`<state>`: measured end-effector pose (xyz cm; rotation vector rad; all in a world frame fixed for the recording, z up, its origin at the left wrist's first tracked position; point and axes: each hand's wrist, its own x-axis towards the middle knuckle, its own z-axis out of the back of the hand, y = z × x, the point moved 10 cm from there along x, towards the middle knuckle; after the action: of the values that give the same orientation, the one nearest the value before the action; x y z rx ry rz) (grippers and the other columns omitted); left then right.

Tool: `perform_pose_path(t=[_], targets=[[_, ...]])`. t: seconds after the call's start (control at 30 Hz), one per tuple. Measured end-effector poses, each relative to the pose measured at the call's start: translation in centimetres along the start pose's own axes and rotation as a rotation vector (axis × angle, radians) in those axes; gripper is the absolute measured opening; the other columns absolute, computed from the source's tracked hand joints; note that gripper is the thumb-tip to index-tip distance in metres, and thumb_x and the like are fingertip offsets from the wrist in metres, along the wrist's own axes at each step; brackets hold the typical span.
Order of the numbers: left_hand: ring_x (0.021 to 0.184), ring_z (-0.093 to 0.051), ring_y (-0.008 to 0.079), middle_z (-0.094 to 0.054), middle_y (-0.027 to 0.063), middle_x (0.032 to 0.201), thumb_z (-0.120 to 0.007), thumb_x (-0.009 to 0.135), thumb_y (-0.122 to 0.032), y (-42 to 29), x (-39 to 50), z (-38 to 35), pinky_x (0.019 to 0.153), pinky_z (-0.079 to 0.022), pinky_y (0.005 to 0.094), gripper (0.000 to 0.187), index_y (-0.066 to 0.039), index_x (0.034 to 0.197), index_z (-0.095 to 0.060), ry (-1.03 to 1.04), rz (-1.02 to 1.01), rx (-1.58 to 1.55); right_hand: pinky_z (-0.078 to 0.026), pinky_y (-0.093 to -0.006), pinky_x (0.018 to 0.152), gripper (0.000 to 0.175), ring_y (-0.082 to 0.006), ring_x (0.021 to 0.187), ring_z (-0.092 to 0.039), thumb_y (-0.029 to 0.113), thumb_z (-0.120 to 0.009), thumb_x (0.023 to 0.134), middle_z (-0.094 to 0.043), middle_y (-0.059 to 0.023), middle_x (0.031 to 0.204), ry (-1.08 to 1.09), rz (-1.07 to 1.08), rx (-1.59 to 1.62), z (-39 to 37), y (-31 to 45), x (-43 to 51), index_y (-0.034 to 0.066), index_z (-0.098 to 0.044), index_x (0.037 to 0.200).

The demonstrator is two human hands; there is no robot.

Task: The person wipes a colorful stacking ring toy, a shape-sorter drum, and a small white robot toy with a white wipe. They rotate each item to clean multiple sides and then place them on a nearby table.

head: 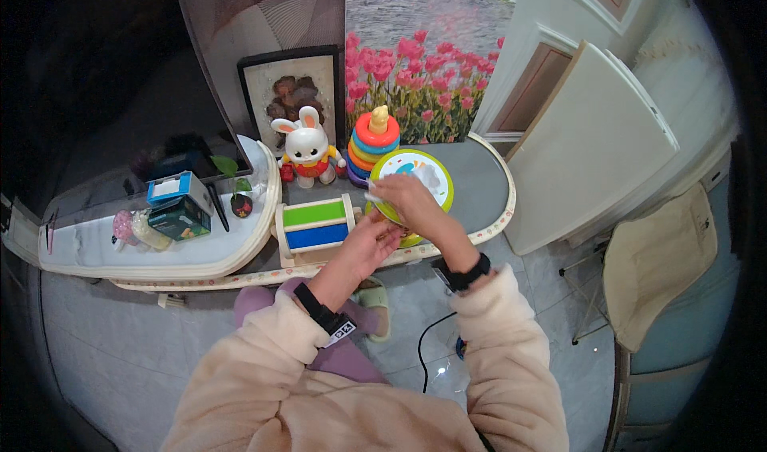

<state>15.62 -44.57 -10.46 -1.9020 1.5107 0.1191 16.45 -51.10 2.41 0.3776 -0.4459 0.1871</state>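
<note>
A round toy drum with a yellow-green rim and a white patterned top stands tilted on the grey cabinet top. My right hand holds a white cloth or tissue, part of which shows by its fingers, against the drum's near left side. Low at the same side, my left hand touches the drum with its fingers; whether it grips the drum is hard to tell. Just behind stands a stacking ring toy. Left of it is a white rabbit toy. A wooden frame toy with green and blue panels lies beside my left hand.
On the white counter at left are a tissue box, a dark green box, jars and a small potted plant. A framed picture and a tulip picture stand behind. A beige chair is at right.
</note>
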Motion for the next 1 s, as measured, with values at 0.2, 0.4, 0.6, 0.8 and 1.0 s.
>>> perform_pose_path(t=[0.2, 0.4, 0.6, 0.8, 1.0], targets=[[0.101, -0.061, 0.0211, -0.056, 0.0073, 0.117, -0.052, 0.091, 0.003, -1.4, 0.7, 0.8, 0.089, -0.051, 0.0372, 0.063, -0.02, 0.146, -0.032, -0.006, -0.044, -0.02, -0.047, -0.0453, 0.096, 0.036, -0.0308, 0.118, -0.059, 0.003, -0.063, 0.074, -0.067, -0.0138, 0.116, 0.179, -0.007, -0.05, 1.9, 2.6, -5.4, 0.0054, -0.07, 0.11], [0.11, -0.059, 0.0279, -0.053, 0.0098, 0.122, -0.051, 0.089, 0.006, -0.4, 0.4, 0.5, 0.097, -0.047, 0.0445, 0.069, -0.022, 0.148, -0.028, 0.012, 0.054, -0.084, -0.048, -0.0413, 0.095, 0.032, -0.0326, 0.111, -0.061, 0.004, -0.061, 0.077, -0.068, -0.0135, 0.111, 0.135, 0.058, -0.113, -1.5, 0.8, 0.6, 0.0066, -0.07, 0.107], [0.121, -0.055, 0.0334, -0.051, 0.015, 0.132, -0.053, 0.091, 0.004, 0.0, -0.3, -0.9, 0.104, -0.044, 0.0489, 0.066, -0.02, 0.147, -0.028, 0.04, 0.059, -0.146, -0.052, -0.0409, 0.086, 0.032, -0.0334, 0.1, -0.065, 0.004, -0.06, 0.079, -0.067, -0.0159, 0.103, 0.28, -0.106, -0.279, -3.0, -7.2, 5.6, 0.0088, -0.07, 0.11], [0.115, -0.058, 0.0302, -0.052, 0.0141, 0.128, -0.056, 0.097, -0.009, 0.1, 0.7, -0.9, 0.098, -0.051, 0.0421, 0.052, -0.018, 0.142, -0.032, 0.055, 0.033, -0.075, -0.051, -0.0443, 0.088, 0.035, -0.0365, 0.102, -0.063, 0.001, -0.062, 0.08, -0.066, -0.0193, 0.105, 0.13, -0.344, -0.131, 1.6, -12.4, 2.2, 0.0091, -0.069, 0.113], [0.103, -0.06, 0.0236, -0.053, 0.0115, 0.113, -0.056, 0.1, -0.018, -0.3, 2.3, -0.2, 0.092, -0.055, 0.0365, 0.035, -0.01, 0.129, -0.038, -0.073, -0.085, -0.007, -0.045, -0.0415, 0.1, 0.039, -0.038, 0.121, -0.055, 0.0, -0.046, 0.094, -0.058, -0.0232, 0.131, -0.008, -0.585, -0.008, 4.9, -14.1, -5.4, 0.0057, -0.06, 0.13]])
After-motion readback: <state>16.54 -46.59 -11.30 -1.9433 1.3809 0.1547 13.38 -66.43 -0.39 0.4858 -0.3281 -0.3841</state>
